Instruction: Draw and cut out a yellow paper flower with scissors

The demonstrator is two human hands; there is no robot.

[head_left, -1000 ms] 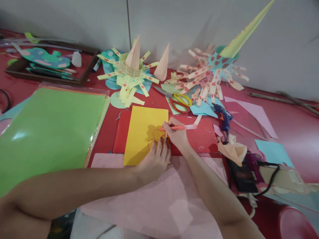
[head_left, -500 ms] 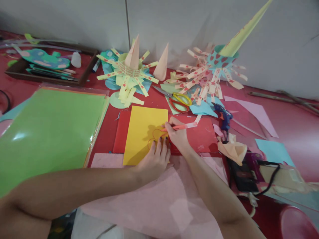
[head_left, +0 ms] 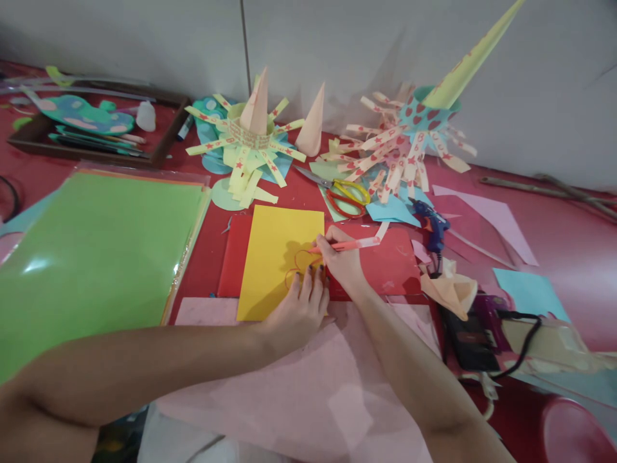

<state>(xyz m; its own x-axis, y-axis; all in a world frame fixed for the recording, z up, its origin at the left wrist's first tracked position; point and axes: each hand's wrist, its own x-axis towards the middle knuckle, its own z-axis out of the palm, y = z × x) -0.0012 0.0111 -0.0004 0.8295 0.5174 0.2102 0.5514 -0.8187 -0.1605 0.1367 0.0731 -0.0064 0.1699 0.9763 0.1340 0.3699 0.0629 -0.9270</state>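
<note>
Tracing a looped outline on the yellow card [head_left: 274,257] on the worktop [head_left: 569,247], the right hand [head_left: 342,263] grips a pink pen [head_left: 357,244], the left hand [head_left: 299,312] lies spread flat on the card — closing the curve likely needs that steadiness.

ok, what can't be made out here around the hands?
Head view:
- Red outline on the yellow paper: its lower part is covered by the left hand.
- Grip of the right hand on the pen: the fingertips are turned away.
- Marks on the paper strips: too small to read.
- Contents of the tray: blurred.
</note>
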